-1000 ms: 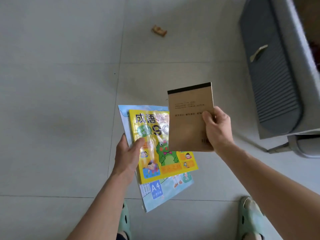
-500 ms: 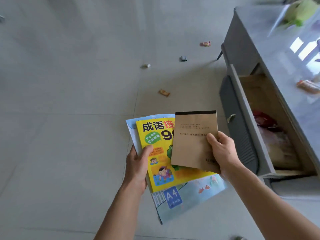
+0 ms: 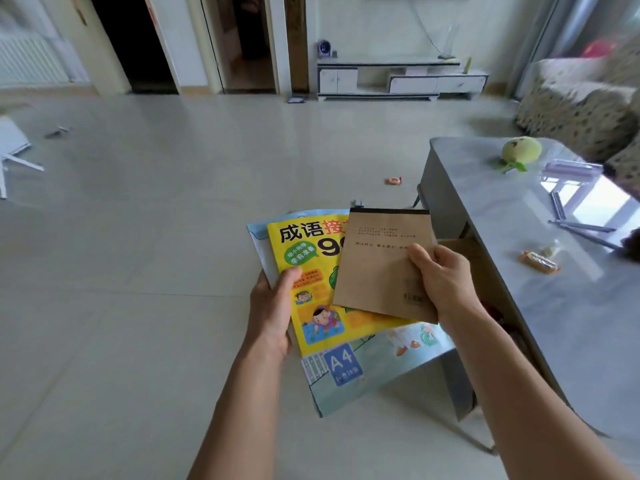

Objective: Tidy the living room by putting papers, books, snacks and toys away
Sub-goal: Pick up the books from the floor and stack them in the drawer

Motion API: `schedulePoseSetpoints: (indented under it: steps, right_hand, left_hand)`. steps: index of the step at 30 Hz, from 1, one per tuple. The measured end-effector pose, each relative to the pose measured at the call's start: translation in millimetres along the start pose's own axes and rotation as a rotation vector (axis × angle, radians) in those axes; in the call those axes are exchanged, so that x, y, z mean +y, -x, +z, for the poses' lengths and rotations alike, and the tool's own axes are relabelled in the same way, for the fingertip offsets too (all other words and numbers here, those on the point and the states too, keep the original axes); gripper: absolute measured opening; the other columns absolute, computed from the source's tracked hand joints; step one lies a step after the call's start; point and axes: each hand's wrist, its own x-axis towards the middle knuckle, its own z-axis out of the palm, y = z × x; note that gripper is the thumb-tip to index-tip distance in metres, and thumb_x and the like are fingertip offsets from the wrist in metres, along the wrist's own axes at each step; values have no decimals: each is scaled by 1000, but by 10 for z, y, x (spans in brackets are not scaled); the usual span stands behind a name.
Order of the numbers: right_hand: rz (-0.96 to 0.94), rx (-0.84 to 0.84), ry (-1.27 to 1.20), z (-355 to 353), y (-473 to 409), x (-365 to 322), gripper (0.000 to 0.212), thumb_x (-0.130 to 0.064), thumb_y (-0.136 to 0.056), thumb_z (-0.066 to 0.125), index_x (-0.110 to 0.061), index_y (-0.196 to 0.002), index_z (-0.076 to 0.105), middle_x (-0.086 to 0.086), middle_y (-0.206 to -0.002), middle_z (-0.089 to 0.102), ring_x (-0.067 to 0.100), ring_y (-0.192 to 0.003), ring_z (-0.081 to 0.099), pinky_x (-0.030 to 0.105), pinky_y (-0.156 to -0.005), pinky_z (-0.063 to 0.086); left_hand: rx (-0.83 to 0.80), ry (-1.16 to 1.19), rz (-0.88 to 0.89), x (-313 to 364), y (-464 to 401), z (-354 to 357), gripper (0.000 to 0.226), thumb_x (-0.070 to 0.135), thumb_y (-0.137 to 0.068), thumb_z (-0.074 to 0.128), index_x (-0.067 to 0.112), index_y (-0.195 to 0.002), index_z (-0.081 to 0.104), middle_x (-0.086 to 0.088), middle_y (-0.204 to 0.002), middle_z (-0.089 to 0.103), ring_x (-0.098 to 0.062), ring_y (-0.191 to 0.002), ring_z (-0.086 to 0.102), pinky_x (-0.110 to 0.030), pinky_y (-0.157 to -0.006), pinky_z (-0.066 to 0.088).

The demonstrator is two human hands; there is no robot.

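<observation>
My left hand (image 3: 272,311) grips a yellow children's book (image 3: 308,271) stacked on a larger pale blue A4 pad (image 3: 374,372), thumb on the yellow cover. My right hand (image 3: 446,284) holds a brown notepad (image 3: 377,265) with a black top strip, laid over the right part of the yellow book. All three are held in the air, left of a grey coffee table (image 3: 561,306) whose drawer (image 3: 464,247) is open behind the notepad. A snack wrapper (image 3: 393,181) lies on the floor farther ahead.
On the table lie a green plush toy (image 3: 521,150), an orange snack pack (image 3: 538,262), pens (image 3: 581,226) and a clear case (image 3: 568,168). A patterned sofa (image 3: 585,102) stands at right, a TV stand (image 3: 401,77) at the back wall, doorways at far left, white furniture legs (image 3: 14,157) at left.
The view has tilted up from the floor to the whole room. Both hands keep their hold, with the notepad still over the yellow book.
</observation>
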Motion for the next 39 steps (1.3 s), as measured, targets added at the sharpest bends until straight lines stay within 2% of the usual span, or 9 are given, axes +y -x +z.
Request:
schedulePoseSetpoints:
  steps: [6, 11, 16, 20, 23, 25, 29, 34, 39]
  right_hand:
    - [61, -97, -43, -201, 217, -466, 26, -33, -97, 52, -10, -105, 61, 13, -97, 68, 26, -81, 64, 38, -71, 57]
    - [84, -190, -67, -246, 460, -916, 23, -34, -98, 52, -14, -103, 63, 11, -91, 71, 24, -74, 66, 34, -63, 55]
    - [24, -144, -79, -120, 665, -1400, 18, -34, -98, 51, -18, -98, 61, 10, -87, 72, 27, -76, 70, 41, -67, 59]
    - [-22, -45, -124, 3, 834, -1693, 15, -32, -97, 52, -21, -101, 61, 8, -86, 74, 27, -75, 71, 44, -68, 59]
    - [-43, 35, -138, 54, 937, -1803, 13, -32, -97, 54, -21, -101, 61, 8, -88, 74, 30, -79, 72, 53, -71, 59]
    - [-56, 88, -139, 45, 1015, -1826, 12, -30, -97, 54, -22, -101, 61, 8, -90, 74, 30, -80, 72, 53, -71, 59]
    - [-40, 203, -196, -155, 1232, -1737, 14, -27, -97, 54, -21, -107, 61, 7, -90, 73, 25, -77, 72, 43, -66, 60]
    - [-23, 413, -283, -816, 1602, -1527, 10, -29, -99, 49, -30, -99, 59, 7, -91, 72, 27, -81, 71, 45, -68, 60]
    - [-16, 600, -281, -1812, 1990, -1327, 14, -30, -101, 45, -27, -101, 58, 7, -97, 72, 25, -87, 70, 44, -73, 60]
  left_hand:
    - [-64, -29, 42, 462, 262, -32, 22, 30, -86, 66, 18, -104, 68, -9, -93, 76, -33, -86, 72, -49, -80, 58]
    - [-174, -72, 82, 935, 349, -99, 38, 41, -75, 68, 18, -105, 68, -10, -94, 76, -33, -86, 73, -56, -82, 56]
    - [-323, -44, 23, 1440, 222, -225, 42, 33, -75, 70, 18, -114, 65, -15, -102, 74, -39, -93, 70, -61, -86, 53]
    - [-456, -36, -55, 1735, 32, -279, 35, 22, -81, 69, 15, -116, 64, -20, -106, 72, -39, -93, 69, -58, -88, 53]
    - [-519, -29, -97, 1836, -56, -265, 35, 18, -82, 67, 14, -116, 64, -23, -107, 70, -43, -95, 68, -62, -86, 52]
    - [-537, -45, -73, 1887, -78, -218, 32, 15, -83, 68, 15, -115, 64, -22, -106, 71, -45, -94, 68, -64, -84, 52]
    - [-625, -91, 45, 1917, 9, 25, 40, 7, -85, 67, 23, -121, 58, -11, -106, 73, -32, -90, 72, -44, -71, 59]
    - [-859, -139, 17, 1753, 474, 582, 56, 1, -90, 59, 30, -136, 45, -9, -111, 72, -31, -93, 72, -42, -66, 59]
    - [-952, -159, -22, 1410, 1047, 1229, 62, 1, -90, 59, 24, -144, 39, -12, -110, 71, -29, -85, 73, -37, -58, 58]
